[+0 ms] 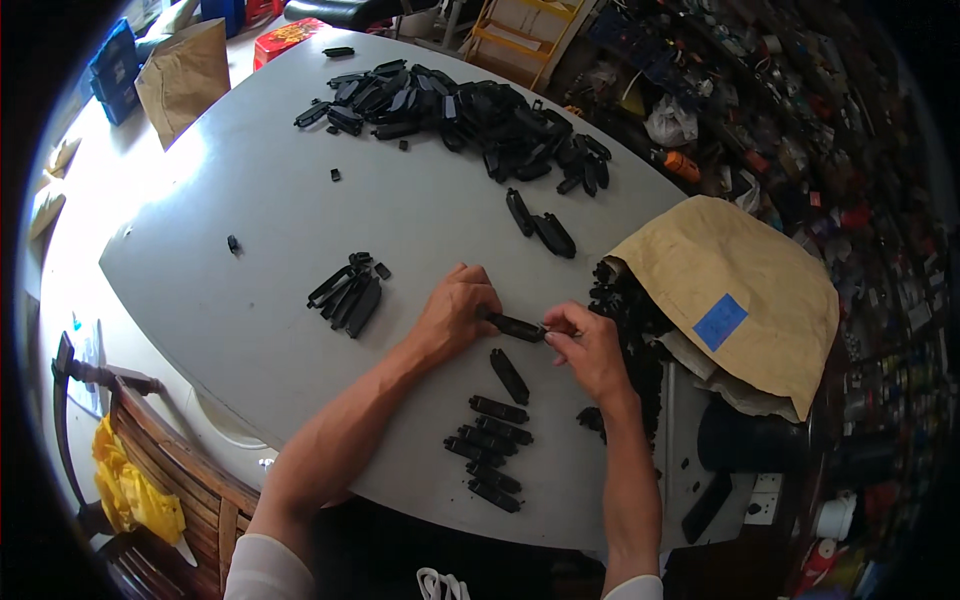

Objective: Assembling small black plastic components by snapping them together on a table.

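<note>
A long black plastic part (516, 327) is held level above the table between my two hands. My left hand (455, 310) is closed around its left end. At the right end, the thumb and fingertips of my right hand (585, 345) pinch together; whether they grip the part itself or a tiny piece on it is too small to tell. Just below my hands a similar black part (509, 377) lies tilted on the table. Nearer to me, several more black parts (487, 446) lie in a rough stack.
A large heap of black parts (470, 110) covers the far side of the grey table (220, 300). Left of my hands lies a small group of black pieces (348, 297). An open brown paper sack (745, 300) spills small black pieces (640, 370) at right. A wooden chair (190, 450) stands at left.
</note>
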The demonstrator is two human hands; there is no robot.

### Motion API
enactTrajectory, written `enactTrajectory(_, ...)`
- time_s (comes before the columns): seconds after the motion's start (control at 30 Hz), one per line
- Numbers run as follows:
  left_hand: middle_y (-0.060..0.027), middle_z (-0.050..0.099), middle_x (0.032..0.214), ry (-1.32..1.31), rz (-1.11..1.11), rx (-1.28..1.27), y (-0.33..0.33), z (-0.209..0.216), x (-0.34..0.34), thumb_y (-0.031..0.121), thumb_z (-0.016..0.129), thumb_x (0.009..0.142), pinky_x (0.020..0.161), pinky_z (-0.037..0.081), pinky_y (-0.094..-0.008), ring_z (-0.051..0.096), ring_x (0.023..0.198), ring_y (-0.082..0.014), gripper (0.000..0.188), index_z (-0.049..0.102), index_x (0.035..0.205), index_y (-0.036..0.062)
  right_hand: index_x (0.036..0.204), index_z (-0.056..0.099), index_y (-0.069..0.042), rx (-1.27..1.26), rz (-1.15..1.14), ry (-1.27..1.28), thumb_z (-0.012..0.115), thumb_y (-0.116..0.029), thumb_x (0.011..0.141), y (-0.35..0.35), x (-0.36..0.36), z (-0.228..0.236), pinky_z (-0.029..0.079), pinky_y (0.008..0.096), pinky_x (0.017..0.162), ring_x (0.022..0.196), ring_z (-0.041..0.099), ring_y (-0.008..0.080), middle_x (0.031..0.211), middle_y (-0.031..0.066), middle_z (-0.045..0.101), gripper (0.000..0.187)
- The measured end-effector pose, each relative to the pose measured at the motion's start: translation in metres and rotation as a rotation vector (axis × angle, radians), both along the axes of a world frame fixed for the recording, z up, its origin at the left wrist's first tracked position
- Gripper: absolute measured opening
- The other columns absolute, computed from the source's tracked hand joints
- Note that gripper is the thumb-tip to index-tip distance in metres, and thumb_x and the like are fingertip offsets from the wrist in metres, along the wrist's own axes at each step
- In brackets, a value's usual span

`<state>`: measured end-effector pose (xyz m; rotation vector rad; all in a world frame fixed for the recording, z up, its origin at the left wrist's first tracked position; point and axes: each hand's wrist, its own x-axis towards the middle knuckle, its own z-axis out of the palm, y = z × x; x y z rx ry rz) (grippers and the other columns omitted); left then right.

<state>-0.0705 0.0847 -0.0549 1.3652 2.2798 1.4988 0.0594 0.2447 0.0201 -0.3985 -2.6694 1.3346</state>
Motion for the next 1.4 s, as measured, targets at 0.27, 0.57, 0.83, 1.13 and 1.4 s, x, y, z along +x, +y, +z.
enactTrajectory(0.27,-0.0048,0.054,0.084,-0.013,0.002,0.037,0.002,0.002,0.004,0.003,0.079,0.049,0.074,0.043,-0.0347,0.050,0.084,-0.0248,0.031,0.065,0.076,0.0076,0.080,0.061,0.003,0.044,0.061,-0.236,0.060,0.004,0.077,-0.003,-0.028,0.004,0.050,0.0242,0.050,0.061,0.056,0.0092,0.069,0.0035,0.060,0.004)
enactTrajectory(0.57,-0.0043,0.055,0.086,-0.007,-0.001,0.013,0.001,0.004,0.003,0.003,0.079,0.050,0.074,0.043,-0.0348,0.050,0.086,-0.0246,0.030,0.065,0.075,0.0073,0.079,0.059,0.003,-0.056,0.026,-0.251,0.059,0.004,0.078,0.001,-0.034,0.001,0.049,0.0247,0.049,0.058,0.056,0.0101,0.067,0.0040,0.058,0.002)
enactTrajectory(0.83,-0.0041,0.054,0.084,-0.023,0.004,-0.007,0.000,0.003,0.003,0.004,0.079,0.049,0.074,0.043,-0.0348,0.050,0.085,-0.0246,0.029,0.065,0.075,0.0070,0.080,0.058,0.004,0.150,0.037,-0.131,0.060,0.004,0.079,-0.004,-0.029,-0.005,0.050,0.0262,0.048,0.058,0.056,0.0110,0.067,0.0053,0.058,0.003)
enactTrajectory(1.13,-0.0045,0.055,0.083,-0.019,0.010,0.020,0.001,0.002,0.004,0.002,0.079,0.049,0.072,0.043,-0.0347,0.050,0.084,-0.0248,0.029,0.065,0.074,0.0066,0.077,0.054,0.003,0.459,0.090,0.008,0.063,0.002,0.076,-0.010,-0.029,-0.010,0.048,0.0377,0.060,0.067,0.059,0.0283,0.074,0.0154,0.058,0.009)
enactTrajectory(1.4,-0.0048,0.054,0.083,0.017,-0.007,0.042,0.003,0.001,0.003,0.003,0.079,0.049,0.072,0.042,-0.0349,0.049,0.083,-0.0250,0.029,0.065,0.074,0.0065,0.082,0.052,0.001,0.690,0.213,0.040,0.061,0.002,0.077,-0.017,-0.028,0.001,0.044,0.0423,0.069,0.082,0.056,0.0351,0.083,0.0141,0.055,0.011)
